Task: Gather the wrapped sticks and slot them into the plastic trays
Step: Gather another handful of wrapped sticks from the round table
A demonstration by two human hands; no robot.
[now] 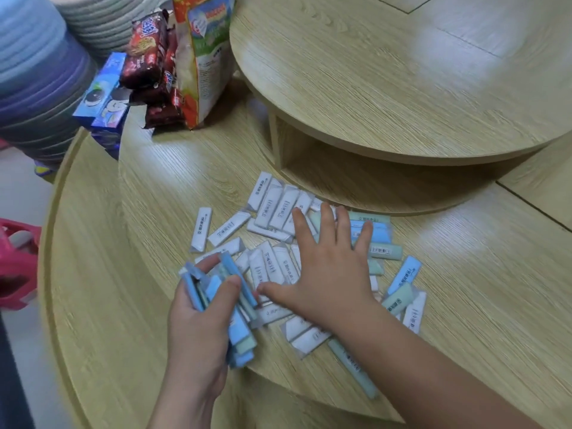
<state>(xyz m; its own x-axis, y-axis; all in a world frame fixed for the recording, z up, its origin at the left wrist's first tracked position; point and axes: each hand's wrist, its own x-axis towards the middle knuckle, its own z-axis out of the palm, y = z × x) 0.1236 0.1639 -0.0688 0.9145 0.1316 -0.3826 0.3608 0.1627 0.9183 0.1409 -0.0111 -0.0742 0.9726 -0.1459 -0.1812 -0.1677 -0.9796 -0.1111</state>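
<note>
Several wrapped sticks (pixel 272 209) in white, blue and pale green wrappers lie scattered on the middle tier of a round wooden table (pixel 161 187). My left hand (pixel 198 329) grips a bundle of blue and green sticks (pixel 238 329), thumb curled over them. My right hand (pixel 328 267) lies flat on the pile with its fingers spread and straight, covering some sticks. A long green stick (pixel 353 366) pokes out from under my right forearm. No plastic tray is in view.
A higher round tier (pixel 402 88) overhangs the pile at the back right. Snack packets (pixel 148 57), a tall bag (pixel 204 57) and blue boxes (pixel 102 106) stand at the back left beside stacked woven baskets (pixel 34 72). A pink object (pixel 15 261) sits off the table's left edge.
</note>
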